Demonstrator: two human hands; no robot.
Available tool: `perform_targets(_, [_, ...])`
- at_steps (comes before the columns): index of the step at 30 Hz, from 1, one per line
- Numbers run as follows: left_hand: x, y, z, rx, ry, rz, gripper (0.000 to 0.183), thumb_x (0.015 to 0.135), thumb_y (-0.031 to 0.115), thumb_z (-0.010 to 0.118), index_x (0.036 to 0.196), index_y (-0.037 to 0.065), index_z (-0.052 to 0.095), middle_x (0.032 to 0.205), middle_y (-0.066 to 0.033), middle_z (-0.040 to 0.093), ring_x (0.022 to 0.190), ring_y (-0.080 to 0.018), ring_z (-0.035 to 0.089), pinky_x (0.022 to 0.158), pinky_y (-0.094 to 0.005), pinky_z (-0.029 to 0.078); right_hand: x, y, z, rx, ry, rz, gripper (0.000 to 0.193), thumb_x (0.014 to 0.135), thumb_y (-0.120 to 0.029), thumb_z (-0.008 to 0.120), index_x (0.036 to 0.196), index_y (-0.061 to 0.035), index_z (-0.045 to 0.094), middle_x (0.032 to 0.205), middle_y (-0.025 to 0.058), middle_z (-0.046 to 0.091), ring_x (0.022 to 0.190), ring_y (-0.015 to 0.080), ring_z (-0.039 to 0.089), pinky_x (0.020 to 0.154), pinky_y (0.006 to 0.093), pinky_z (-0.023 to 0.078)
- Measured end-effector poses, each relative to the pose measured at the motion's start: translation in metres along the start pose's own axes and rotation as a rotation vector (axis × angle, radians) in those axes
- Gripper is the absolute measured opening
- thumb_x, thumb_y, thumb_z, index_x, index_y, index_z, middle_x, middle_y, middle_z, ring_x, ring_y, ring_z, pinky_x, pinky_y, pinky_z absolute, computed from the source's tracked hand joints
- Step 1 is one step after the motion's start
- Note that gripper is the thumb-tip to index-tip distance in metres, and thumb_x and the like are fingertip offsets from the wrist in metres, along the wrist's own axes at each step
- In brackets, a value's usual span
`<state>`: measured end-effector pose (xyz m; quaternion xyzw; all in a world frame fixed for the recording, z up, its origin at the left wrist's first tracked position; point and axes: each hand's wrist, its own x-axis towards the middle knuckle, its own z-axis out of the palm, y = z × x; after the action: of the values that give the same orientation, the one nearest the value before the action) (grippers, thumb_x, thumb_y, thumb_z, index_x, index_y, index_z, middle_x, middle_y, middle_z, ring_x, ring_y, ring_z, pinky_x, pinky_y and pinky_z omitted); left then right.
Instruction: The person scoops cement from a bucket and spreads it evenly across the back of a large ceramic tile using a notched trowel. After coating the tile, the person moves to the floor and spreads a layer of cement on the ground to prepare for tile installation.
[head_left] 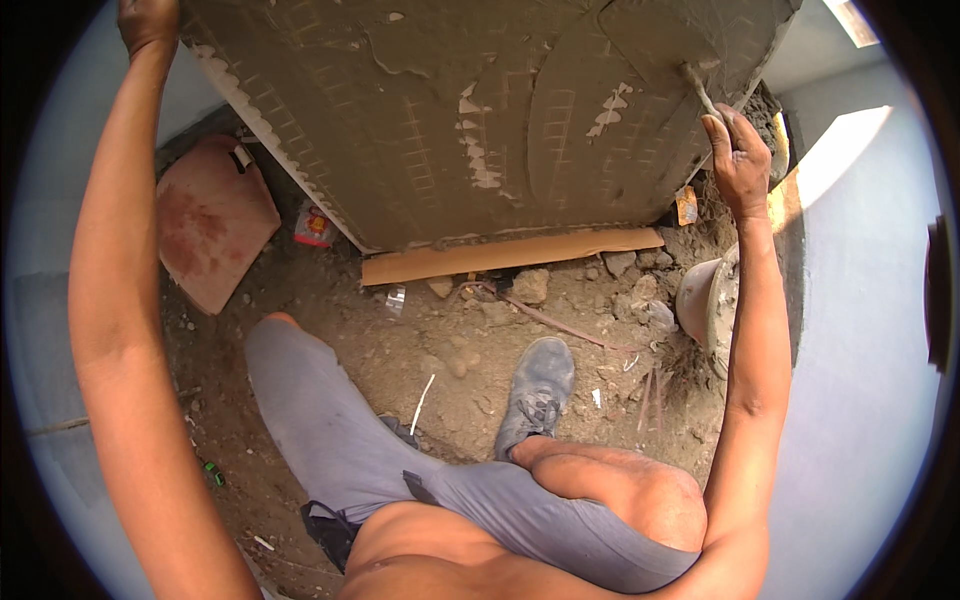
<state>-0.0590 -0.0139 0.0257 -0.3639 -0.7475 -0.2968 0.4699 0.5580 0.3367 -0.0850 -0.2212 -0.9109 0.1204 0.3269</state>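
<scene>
A large tile (470, 120) stands tilted in front of me, its face spread with wet grey mortar over a raised grid pattern. Pale bare patches show through near its middle. At the upper left, my left hand (150, 25) grips the tile's side edge; the picture's rim cuts off part of the fingers. My right hand (740, 160) is closed round the handle of a trowel (700, 88) near the right edge of the tile. The trowel's blade lies against the mortar and is coated in it, so its outline is hard to make out.
A strip of brown board (510, 258) lies along the tile's lower edge. A stained pinkish panel (215, 220) leans at left; a mortar-crusted bucket (712, 305) stands at right. Stones, a red packet (315, 226) and scraps litter the dirt floor. Pale blue walls (860, 290) flank me.
</scene>
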Motion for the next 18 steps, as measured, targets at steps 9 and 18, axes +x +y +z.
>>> perform_targets(9, [-0.012, 0.082, -0.011, -0.382, 0.187, -0.278, 0.030, 0.097, 0.027, 0.047, 0.093, 0.001, 0.061, 0.088, -0.0169, 0.063, 0.085, -0.0297, 0.057, 0.080, -0.0396, 0.045, -0.037, -0.091, 0.058, -0.160, -0.377, -0.426, 0.026, 0.090, -0.029, 0.067, 0.102, -0.0060, 0.065, 0.089, 0.0086, 0.063, 0.077, 0.0258, 0.063, 0.067, 0.0378, 0.052])
perform_targets(18, [-0.005, 0.043, -0.006, -0.308, 0.135, -0.092, 0.031, 0.099, 0.025, 0.044, 0.097, -0.001, 0.060, 0.097, -0.0212, 0.061, 0.094, -0.0363, 0.058, 0.084, -0.0413, 0.045, -0.021, -0.073, 0.059, 0.067, -0.330, -0.147, 0.027, 0.094, -0.032, 0.064, 0.102, -0.0060, 0.066, 0.084, 0.0117, 0.063, 0.070, 0.0305, 0.064, 0.062, 0.0399, 0.053])
